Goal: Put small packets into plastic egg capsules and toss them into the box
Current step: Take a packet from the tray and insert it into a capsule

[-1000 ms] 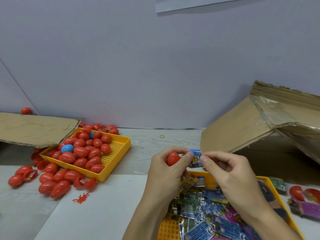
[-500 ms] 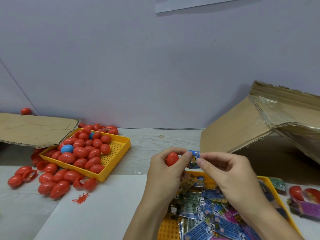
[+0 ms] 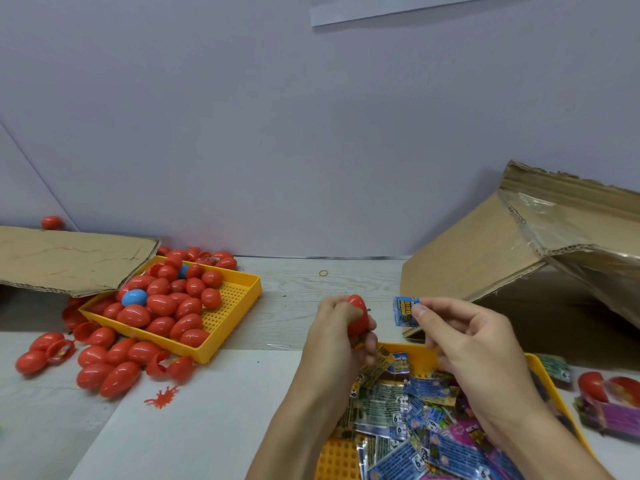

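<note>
My left hand [image 3: 337, 336] grips a red egg capsule [image 3: 358, 315] above the near yellow tray [image 3: 543, 370] of packets. My right hand [image 3: 464, 344] pinches a small blue packet [image 3: 404, 311] between thumb and forefinger, a short gap to the right of the capsule. The tray holds several blue, green and pink packets [image 3: 415, 420]. A big cardboard box [image 3: 526, 251] lies tilted on its side at the right, its opening facing me.
A second yellow tray [image 3: 239, 306] at the left holds several red capsules and a blue capsule [image 3: 134, 297]; more red capsules [image 3: 104, 365] lie loose in front of it. A cardboard flap [image 3: 69, 258] overhangs that tray. A red toy splat [image 3: 162, 396] lies on the white sheet.
My hands have moved apart: the blue packet, held against the capsule before, is now clear of it on the right. The left hand has turned the capsule more upright.
</note>
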Action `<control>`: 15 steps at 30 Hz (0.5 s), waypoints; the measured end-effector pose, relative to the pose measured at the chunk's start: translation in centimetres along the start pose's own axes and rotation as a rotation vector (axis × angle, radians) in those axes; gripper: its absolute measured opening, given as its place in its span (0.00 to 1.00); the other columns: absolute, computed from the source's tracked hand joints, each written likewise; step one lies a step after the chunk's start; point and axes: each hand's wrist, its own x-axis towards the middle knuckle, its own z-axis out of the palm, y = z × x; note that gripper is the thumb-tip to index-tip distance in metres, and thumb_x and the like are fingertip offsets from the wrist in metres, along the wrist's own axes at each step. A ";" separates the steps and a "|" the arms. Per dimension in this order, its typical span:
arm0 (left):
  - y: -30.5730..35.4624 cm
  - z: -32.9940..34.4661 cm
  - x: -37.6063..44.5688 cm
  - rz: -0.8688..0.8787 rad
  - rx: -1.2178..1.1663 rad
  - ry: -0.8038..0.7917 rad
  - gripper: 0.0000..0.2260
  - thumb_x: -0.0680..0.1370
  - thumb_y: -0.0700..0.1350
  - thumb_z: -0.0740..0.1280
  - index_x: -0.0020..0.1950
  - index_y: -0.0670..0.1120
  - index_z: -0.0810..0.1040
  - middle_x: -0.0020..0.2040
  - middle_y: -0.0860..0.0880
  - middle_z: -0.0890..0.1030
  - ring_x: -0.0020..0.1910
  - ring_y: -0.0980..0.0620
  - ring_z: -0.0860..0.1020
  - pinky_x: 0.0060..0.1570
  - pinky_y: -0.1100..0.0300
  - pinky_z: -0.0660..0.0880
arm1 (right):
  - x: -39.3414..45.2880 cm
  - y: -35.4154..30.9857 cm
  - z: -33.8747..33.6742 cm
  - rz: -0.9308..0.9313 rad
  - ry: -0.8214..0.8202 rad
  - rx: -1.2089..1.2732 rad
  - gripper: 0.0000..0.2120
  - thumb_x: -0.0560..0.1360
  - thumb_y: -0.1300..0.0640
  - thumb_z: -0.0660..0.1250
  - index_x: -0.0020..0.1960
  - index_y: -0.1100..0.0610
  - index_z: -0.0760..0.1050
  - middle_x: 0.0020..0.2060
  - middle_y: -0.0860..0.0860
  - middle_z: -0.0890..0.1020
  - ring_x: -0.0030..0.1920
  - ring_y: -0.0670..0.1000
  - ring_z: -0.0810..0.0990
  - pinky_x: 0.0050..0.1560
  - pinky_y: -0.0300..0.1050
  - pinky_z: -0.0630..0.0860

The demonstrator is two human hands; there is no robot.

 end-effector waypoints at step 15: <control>0.0 -0.4 -0.1 0.063 0.081 -0.024 0.02 0.77 0.42 0.70 0.48 0.45 0.81 0.39 0.44 0.79 0.30 0.53 0.74 0.30 0.62 0.73 | 0.0 -0.1 0.0 -0.003 0.010 0.021 0.05 0.70 0.54 0.72 0.45 0.52 0.84 0.31 0.45 0.83 0.31 0.39 0.78 0.26 0.30 0.70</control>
